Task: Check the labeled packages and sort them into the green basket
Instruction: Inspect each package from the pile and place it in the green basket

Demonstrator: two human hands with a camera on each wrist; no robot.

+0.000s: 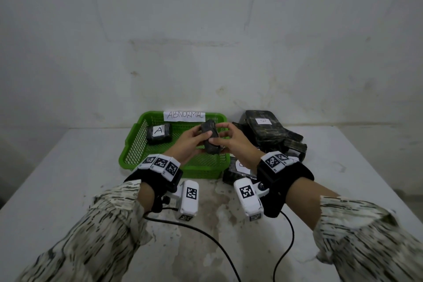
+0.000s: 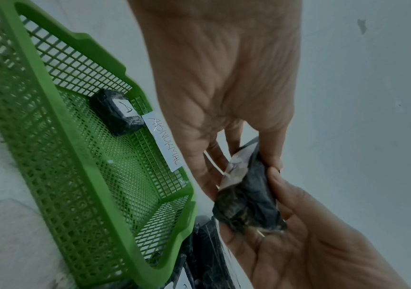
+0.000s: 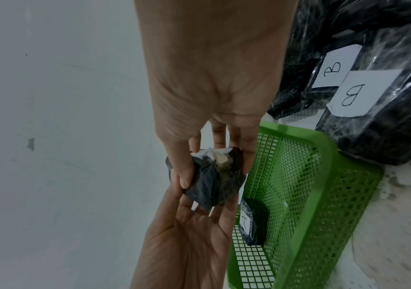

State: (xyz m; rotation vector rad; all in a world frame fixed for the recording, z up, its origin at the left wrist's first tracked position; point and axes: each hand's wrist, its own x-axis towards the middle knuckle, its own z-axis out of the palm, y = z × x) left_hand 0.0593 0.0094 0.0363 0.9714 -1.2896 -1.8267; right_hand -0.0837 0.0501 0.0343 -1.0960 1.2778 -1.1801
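Both my hands hold a small dark wrapped package above the green basket. My left hand grips its left side, fingers curled round it. From the other side, my right hand pinches it between thumb and fingers. In the left wrist view, a white label shows on the held package, but its letter is unreadable. The right wrist view shows the package resting on the left hand's fingers. Another package marked A lies in the basket's far left corner.
A paper reading ABNORMAL is fixed to the basket's far rim. A pile of black packages, some marked B, lies right of the basket. One more labelled package sits under my right wrist. Black cables trail over the white table.
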